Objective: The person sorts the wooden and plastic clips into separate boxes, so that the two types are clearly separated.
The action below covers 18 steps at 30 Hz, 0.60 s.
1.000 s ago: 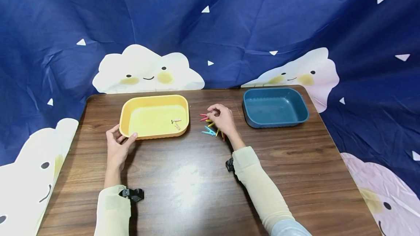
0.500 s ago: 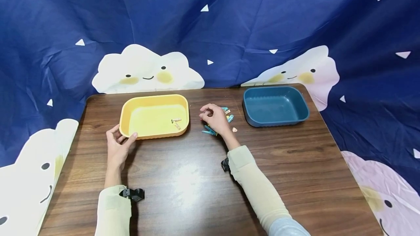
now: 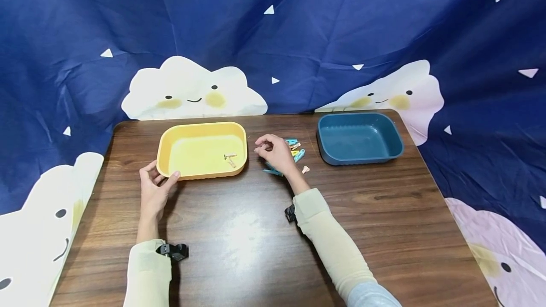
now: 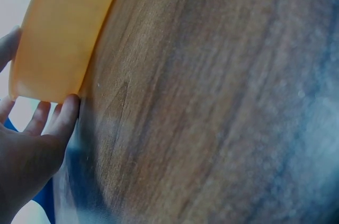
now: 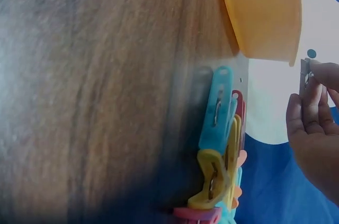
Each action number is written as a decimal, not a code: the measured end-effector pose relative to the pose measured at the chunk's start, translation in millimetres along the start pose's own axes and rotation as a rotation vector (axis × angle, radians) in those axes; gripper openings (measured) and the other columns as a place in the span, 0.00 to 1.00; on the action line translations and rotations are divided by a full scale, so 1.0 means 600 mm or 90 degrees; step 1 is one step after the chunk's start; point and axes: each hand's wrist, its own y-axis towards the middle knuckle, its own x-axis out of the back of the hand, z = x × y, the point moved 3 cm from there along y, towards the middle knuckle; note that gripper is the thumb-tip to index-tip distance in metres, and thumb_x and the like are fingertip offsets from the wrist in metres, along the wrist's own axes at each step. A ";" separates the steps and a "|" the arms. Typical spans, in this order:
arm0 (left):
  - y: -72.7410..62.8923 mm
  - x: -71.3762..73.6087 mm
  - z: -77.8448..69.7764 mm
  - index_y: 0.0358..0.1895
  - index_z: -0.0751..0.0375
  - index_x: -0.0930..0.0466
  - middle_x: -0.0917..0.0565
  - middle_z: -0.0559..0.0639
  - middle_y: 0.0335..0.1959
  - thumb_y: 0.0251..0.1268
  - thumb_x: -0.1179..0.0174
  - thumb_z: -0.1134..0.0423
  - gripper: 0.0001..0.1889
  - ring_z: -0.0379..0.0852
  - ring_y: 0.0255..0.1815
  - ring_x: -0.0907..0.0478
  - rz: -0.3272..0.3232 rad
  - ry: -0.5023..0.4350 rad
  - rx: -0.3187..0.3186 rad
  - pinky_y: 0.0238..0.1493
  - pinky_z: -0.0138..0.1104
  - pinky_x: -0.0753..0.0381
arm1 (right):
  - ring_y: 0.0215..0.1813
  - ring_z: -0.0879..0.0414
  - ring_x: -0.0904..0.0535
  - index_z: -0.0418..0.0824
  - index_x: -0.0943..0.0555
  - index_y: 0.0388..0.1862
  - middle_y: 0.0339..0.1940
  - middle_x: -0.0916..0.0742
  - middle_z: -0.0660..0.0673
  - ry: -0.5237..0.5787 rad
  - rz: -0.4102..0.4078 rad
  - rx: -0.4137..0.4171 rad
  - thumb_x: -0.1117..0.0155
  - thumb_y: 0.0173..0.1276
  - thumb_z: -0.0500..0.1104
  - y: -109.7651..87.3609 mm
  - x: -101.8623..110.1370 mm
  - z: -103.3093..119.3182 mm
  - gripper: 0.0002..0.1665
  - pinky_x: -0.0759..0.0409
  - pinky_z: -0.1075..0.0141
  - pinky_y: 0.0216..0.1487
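At the near left corner of the yellow plastic bin (image 3: 202,174), my left hand (image 3: 154,191) grips the wall, thumb on the near side and fingers round the corner. Two small wooden clothespins (image 3: 231,159) lie in the bin's right part. Just right of the bin, my right hand (image 3: 276,155) pinches a small pale clothespin (image 5: 304,75) with a metal spring between thumb and fingertips, raised above the table. Under and beside that hand lies a loose pile of coloured clothespins (image 5: 216,113), blue, yellow, red and pink, partly hidden by it in the head view.
A dark blue bin (image 3: 358,160) stands at the back right of the wooden table (image 3: 239,269). One small wooden clothespin (image 3: 305,169) lies apart, right of the pile. A blue cloth with clouds (image 3: 298,37) hangs behind the table.
My right hand has moved left from over the pile towards the yellow bin, uncovering blue, yellow and wooden clothespins on its right. The left hand keeps its hold on the bin.
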 end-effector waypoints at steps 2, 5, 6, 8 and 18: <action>0.001 -0.001 0.002 0.73 0.60 0.45 0.32 0.53 0.62 0.61 0.31 0.75 0.41 0.50 0.60 0.30 0.001 -0.003 0.000 0.51 0.22 0.24 | 0.37 0.55 0.18 0.36 0.14 0.42 0.36 0.15 0.45 0.000 -0.001 -0.004 0.28 0.65 0.35 0.000 -0.001 0.004 0.08 0.19 0.65 0.40; 0.001 -0.001 0.002 0.72 0.61 0.45 0.32 0.54 0.62 0.61 0.31 0.75 0.40 0.51 0.60 0.30 0.000 -0.005 -0.003 0.51 0.22 0.24 | 0.37 0.56 0.18 0.38 0.15 0.42 0.36 0.15 0.46 0.009 0.002 -0.004 0.28 0.65 0.35 0.001 -0.004 0.008 0.07 0.19 0.66 0.39; 0.001 -0.001 0.002 0.73 0.61 0.45 0.32 0.54 0.62 0.61 0.31 0.75 0.40 0.51 0.60 0.29 0.001 -0.005 -0.003 0.51 0.22 0.24 | 0.37 0.56 0.19 0.38 0.15 0.41 0.36 0.15 0.46 0.013 0.003 -0.003 0.28 0.65 0.34 0.001 -0.005 0.010 0.07 0.19 0.67 0.39; 0.000 -0.001 0.001 0.72 0.61 0.45 0.32 0.54 0.62 0.61 0.30 0.75 0.40 0.51 0.60 0.29 0.001 -0.004 -0.003 0.50 0.22 0.24 | 0.36 0.56 0.19 0.38 0.15 0.41 0.35 0.15 0.46 0.022 0.006 -0.001 0.28 0.65 0.34 0.002 -0.008 0.013 0.07 0.20 0.67 0.38; 0.000 -0.001 0.001 0.73 0.59 0.45 0.33 0.57 0.63 0.62 0.30 0.72 0.41 0.51 0.61 0.29 0.003 0.009 0.004 0.51 0.22 0.25 | 0.36 0.56 0.19 0.33 0.15 0.42 0.35 0.15 0.44 0.030 0.013 0.024 0.28 0.65 0.32 0.000 -0.028 0.031 0.08 0.19 0.67 0.41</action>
